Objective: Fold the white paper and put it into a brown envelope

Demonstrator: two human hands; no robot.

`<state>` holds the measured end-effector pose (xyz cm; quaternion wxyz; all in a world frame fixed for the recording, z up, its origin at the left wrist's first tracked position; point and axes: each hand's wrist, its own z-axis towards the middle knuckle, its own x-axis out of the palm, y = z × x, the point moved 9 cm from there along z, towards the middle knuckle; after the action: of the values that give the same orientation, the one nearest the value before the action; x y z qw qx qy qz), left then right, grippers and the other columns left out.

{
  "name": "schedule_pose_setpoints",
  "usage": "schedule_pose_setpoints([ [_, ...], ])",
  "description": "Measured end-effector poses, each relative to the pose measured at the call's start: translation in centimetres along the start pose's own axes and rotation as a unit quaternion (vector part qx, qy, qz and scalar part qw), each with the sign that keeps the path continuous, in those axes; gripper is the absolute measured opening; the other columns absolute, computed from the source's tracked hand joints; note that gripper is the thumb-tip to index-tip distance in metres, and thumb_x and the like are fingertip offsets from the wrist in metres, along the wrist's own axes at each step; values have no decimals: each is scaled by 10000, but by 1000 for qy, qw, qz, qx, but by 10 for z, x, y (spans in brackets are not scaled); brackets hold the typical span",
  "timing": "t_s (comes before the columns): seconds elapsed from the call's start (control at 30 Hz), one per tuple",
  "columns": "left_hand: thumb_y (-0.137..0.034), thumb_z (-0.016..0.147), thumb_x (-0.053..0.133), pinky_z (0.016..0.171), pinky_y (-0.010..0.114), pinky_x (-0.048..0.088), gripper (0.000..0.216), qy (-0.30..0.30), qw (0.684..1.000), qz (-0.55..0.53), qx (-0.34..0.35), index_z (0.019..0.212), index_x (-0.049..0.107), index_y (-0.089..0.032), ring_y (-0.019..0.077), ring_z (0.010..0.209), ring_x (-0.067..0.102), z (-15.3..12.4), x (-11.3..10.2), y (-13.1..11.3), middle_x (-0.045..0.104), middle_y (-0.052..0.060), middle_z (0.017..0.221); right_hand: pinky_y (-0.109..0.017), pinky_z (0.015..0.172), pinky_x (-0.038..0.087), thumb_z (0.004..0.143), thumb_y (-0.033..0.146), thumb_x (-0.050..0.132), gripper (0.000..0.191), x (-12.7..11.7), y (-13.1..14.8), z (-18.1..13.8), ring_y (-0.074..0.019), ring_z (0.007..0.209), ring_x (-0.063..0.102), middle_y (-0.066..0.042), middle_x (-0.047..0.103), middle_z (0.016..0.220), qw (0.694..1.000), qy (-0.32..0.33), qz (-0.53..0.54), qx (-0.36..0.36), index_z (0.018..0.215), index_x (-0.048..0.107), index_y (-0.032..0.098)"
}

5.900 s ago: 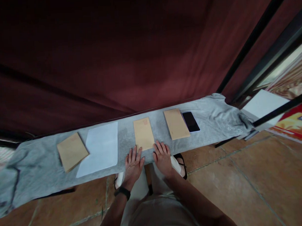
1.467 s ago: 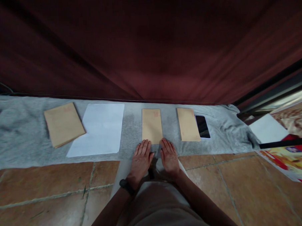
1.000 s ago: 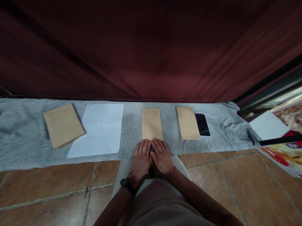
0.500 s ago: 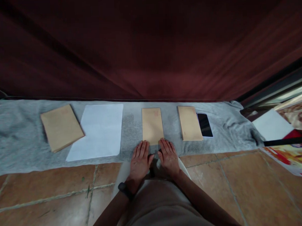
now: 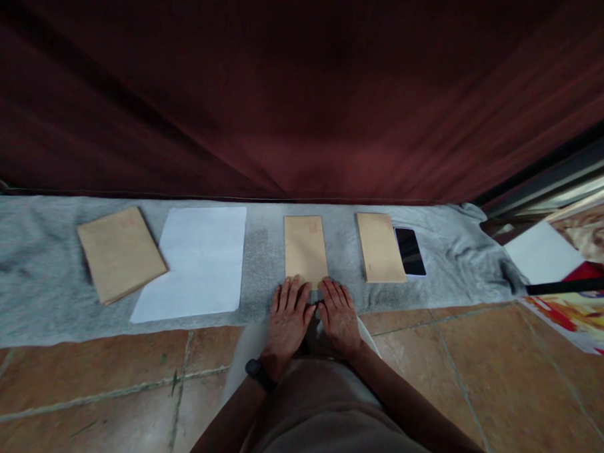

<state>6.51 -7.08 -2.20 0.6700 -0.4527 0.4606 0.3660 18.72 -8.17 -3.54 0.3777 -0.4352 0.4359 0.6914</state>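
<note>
A brown paper envelope (image 5: 305, 250) with a faint red print at its upper right lies flat in front of me. My left hand (image 5: 287, 317) rests with outstretched fingers on its near left edge. At the near right corner, my right hand (image 5: 338, 315) lies flat, fingers straight and the tips touching the paper. Neither hand grips anything. To the right is a stack of similar brown envelopes (image 5: 382, 248), beside a dark phone (image 5: 410, 251). On the left, a pile of brown envelopes (image 5: 122, 254) overlaps the corner of white paper sheets (image 5: 201, 261).
Everything lies on a grey cloth (image 5: 448, 253) covering a narrow surface. A dark red curtain (image 5: 297, 120) hangs behind it. At the right are a white sheet (image 5: 544, 250), a black bar (image 5: 575, 285) and a colourful printed package (image 5: 586, 321). Tiled floor (image 5: 113, 368) shows below.
My left hand has shifted slightly right and further onto the envelope's near edge. My right hand has barely moved, and the envelope lies in about the same place.
</note>
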Motion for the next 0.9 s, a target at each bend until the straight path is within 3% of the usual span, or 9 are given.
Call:
schedule_pose_setpoints([
  [0.3, -398, 1034, 464, 1238, 553, 303, 513, -19, 999, 32, -26, 1507, 536, -215, 341, 1539, 325, -11, -7, 18, 421, 73, 1630, -511, 1232, 302, 1068, 262, 362, 549, -6, 3, 1, -286, 1502, 376, -159, 437, 1611, 1000, -1, 5, -1, 1594, 355, 104],
  [0.6, -310, 1033, 442, 1234, 560, 309, 512, -12, 999, 45, -8, 1525, 510, -186, 347, 1546, 309, -13, -2, 19, 393, 108, 1643, -525, 1249, 243, 1070, 341, 444, 513, 1, 31, 14, -280, 1502, 369, -106, 472, 1598, 1000, 19, 13, -13, 1560, 446, 190],
  [0.9, -371, 1043, 441, 1212, 557, 347, 538, -43, 999, 22, -17, 1541, 480, -172, 344, 1542, 319, -17, -3, 24, 420, 131, 1625, -510, 1240, 272, 1074, 315, 405, 524, -5, 14, 8, -283, 1495, 377, -121, 465, 1601, 1000, 1, 18, 4, 1567, 421, 139],
])
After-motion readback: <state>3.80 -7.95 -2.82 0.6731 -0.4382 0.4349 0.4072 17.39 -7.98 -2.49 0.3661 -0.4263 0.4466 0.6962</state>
